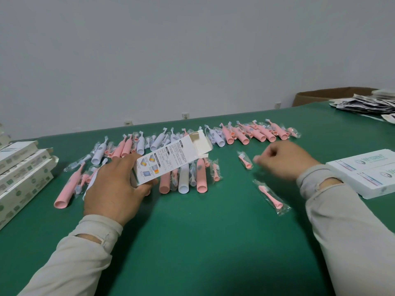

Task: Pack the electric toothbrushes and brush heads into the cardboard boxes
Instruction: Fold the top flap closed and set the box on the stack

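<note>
My left hand (116, 184) grips a white printed cardboard box (168, 159) by its near end; the far end flaps stand open and point away to the right. My right hand (284, 160) hovers over the green table (192, 242) with fingers curled, just right of a bagged pink brush head (245, 160); whether it pinches anything I cannot tell. Another bagged pink brush head (270, 197) lies nearer me. Pink and white toothbrush handles (183, 178) with bagged heads lie in a loose row beyond the box, and several more (256, 133) lie farther back.
Filled white boxes (19, 174) are stacked at the left edge. Flat white boxes (367, 174) lie at the right. A heap of printed leaflets (367, 103) and a brown carton (324, 95) sit at the far right. A grey wall rises behind the table.
</note>
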### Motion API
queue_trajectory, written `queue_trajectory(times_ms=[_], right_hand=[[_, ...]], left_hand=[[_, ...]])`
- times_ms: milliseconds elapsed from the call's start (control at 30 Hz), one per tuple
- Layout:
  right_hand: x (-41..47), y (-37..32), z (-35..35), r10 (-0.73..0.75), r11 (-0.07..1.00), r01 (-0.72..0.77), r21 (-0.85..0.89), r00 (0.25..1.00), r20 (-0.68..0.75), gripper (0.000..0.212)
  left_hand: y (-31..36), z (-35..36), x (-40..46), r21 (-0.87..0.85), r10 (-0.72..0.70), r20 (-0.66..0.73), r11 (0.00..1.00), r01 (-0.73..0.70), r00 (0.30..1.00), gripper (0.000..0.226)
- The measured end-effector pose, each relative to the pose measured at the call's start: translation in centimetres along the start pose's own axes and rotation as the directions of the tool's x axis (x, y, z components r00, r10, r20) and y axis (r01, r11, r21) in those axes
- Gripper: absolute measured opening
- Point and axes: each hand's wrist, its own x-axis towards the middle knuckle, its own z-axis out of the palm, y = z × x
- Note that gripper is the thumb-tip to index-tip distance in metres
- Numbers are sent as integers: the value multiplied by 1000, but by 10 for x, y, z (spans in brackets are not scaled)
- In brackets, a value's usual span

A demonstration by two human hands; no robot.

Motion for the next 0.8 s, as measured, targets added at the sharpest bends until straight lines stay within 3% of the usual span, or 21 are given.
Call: queue_trajectory(times_ms=[67, 167, 233, 300, 367, 400, 467, 500, 567, 633, 800], right_hand=[[-6, -5, 4, 45, 973, 8, -230, 973, 225, 31], [-8, -10, 3, 80, 921, 54, -387, 943, 323, 40], [-8, -5, 6, 52, 933, 87, -348, 927, 372, 36], [-4, 0, 11, -70, 983, 127, -129, 922, 380, 30], [-2, -5, 15, -230, 949, 171, 265, 950, 211, 25], [-2, -10, 16, -267, 851, 199, 486, 961, 74, 25], [-6, -26, 18, -228, 525, 276, 805, 957, -179, 19], [-9, -33, 20, -189, 384, 321, 866, 945, -267, 15], [-14, -43, 23, -134, 257, 391, 884, 920, -368, 12], [-17, -48, 29, -114, 252, 419, 872, 908, -403, 13], [-20, -55, 44, -168, 389, 490, 780, 870, -463, 17]], left_hand=[[0, 0, 0, -1, 3, 5, 1000, -3, 1000, 50], [0, 0, 1, 6, -2, 0, 1000, 2, 1000, 52], [0, 0, 1, 14, -2, -6, 1000, 2, 1000, 53], [1, 0, 0, 17, 3, -11, 1000, -3, 1000, 55], [1, 0, 0, 21, 9, -18, 1000, -8, 1000, 55], [1, 0, -1, 23, 9, -20, 1000, -9, 1000, 55], [1, 0, 0, 34, 8, -14, 999, -7, 1000, 56], [1, 0, 0, 40, 7, -9, 999, -6, 1000, 57], [1, 0, 0, 49, 8, -5, 999, -8, 1000, 58], [2, 0, -1, 54, 11, -12, 999, -11, 1000, 57], [4, 0, -2, 68, 27, -12, 997, -26, 1000, 60]])
